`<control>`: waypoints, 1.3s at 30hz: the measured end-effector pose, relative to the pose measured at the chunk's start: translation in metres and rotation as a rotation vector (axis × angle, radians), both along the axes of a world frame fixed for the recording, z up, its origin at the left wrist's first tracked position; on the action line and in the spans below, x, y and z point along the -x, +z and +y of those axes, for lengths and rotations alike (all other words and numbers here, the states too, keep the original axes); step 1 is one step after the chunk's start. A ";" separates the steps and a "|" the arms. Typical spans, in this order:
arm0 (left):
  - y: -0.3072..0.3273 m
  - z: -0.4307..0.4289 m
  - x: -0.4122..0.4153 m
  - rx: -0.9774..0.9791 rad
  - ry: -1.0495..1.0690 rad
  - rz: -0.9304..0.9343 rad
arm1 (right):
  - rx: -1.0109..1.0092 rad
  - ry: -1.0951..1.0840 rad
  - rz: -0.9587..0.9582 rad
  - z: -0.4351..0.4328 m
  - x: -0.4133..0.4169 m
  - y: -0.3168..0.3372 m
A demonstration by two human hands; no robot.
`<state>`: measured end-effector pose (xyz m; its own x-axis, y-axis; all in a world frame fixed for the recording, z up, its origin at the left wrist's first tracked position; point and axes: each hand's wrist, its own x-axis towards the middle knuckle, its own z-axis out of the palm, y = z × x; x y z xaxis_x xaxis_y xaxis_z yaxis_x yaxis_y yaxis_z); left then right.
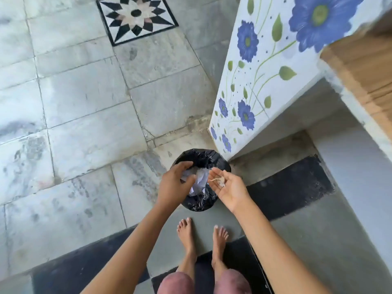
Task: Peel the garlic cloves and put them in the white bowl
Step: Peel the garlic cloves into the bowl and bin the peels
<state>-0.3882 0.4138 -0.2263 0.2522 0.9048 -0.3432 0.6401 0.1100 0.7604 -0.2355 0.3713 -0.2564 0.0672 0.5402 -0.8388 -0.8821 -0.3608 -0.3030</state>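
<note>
Right hand [230,188] palm up, fingers straight, dry papery garlic peel scraps [218,181] loose on the palm. Left hand [172,185] just beside it, palm down, fingers loosely curved, thumb apart, gripping nothing visible. Both over the round black-bag-lined bin [199,203]; crumpled white paper [201,177] under the left fingers. Corner of white blue-flower tiled wall [254,85] just beyond right fingertips. Open grey marble floor [84,107] outboard of left hand.

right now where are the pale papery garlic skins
In the head view the garlic skins lie on the upturned right hand, over the right rim of the black-bagged bin.
</note>
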 end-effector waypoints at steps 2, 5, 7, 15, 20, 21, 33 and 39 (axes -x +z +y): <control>-0.045 0.018 -0.003 0.031 -0.002 0.004 | 0.055 0.036 -0.028 0.021 0.004 -0.045; -0.139 0.038 -0.013 0.100 -0.003 0.013 | 0.181 0.085 -0.075 0.047 0.006 -0.140; -0.191 0.044 -0.018 0.129 -0.003 0.019 | 0.258 0.117 -0.108 0.059 0.005 -0.192; -0.349 0.040 -0.019 0.255 0.058 0.032 | 0.246 0.246 0.003 0.073 0.004 -0.328; -0.358 0.021 -0.037 0.262 0.108 -0.218 | 0.284 0.190 0.124 0.061 0.009 -0.340; -0.356 0.016 -0.044 0.247 0.077 -0.307 | 0.277 0.161 0.151 0.060 0.012 -0.341; -0.388 0.019 -0.063 0.103 -0.104 -0.319 | 0.313 0.225 -0.059 0.071 0.000 -0.338; -0.424 0.027 -0.027 0.396 -0.006 0.164 | 0.291 0.595 -0.284 0.064 0.009 -0.341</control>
